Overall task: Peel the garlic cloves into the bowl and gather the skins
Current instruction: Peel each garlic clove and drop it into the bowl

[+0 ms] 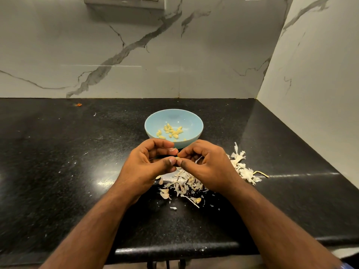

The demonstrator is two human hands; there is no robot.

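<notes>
Two bare arms reaching in from the bottom, meeting in the middle above the black counter (pixel 58 152). Left hand (pixel 147 162) turned palm-in, fingers curled, thumb and first finger pinching one small garlic clove (pixel 177 158). Right hand (pixel 206 164) turned the same way from the other side, fingers bent, thumb and fingertip pinching that same clove. Thumb tips almost touching each other. Both wrists held up off the counter, just in front of the near side of the blue bowl (pixel 153 121).

In the bowl, a small bunch of peeled cloves (pixel 171 131), yellow and shiny, lying on the bottom.

Under and between the hands, a loose pile of skins (pixel 182 186), thin and papery, spread on the counter. More white skins (pixel 242 167) just to the right of the right hand, with a thin yellow stem (pixel 262 173) poking out beside them. A few unpeeled bits near the pile, too small to tell for sure.

Behind, a marble wall (pixel 136 55) with grey lines.
</notes>
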